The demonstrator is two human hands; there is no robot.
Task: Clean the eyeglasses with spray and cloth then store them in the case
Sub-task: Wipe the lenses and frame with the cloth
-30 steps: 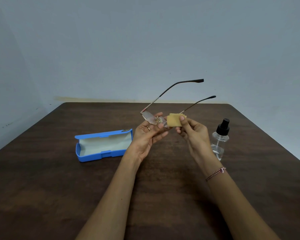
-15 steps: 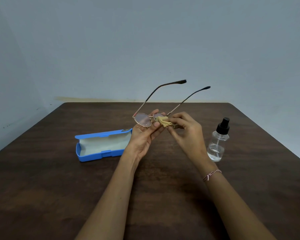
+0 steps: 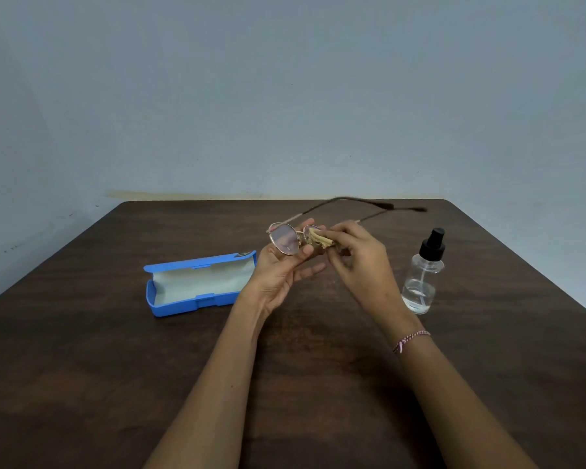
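Observation:
Thin gold-framed eyeglasses hang above the table's middle, temples open and pointing away to the right. My left hand holds them by the left lens rim and bridge. My right hand pinches a crumpled yellow cloth against the right lens, which the cloth mostly hides. An open blue case with a pale lining lies on the table to the left. A clear spray bottle with a black pump stands to the right.
The dark wooden table runs to a pale wall at the back. A bracelet sits on my right wrist. The case lid leans back toward the far side.
The glasses have dropped lower and tilted, so the temples lie flatter and point right. The cloth went from a flat square held up to a crumpled wad pressed on the right lens.

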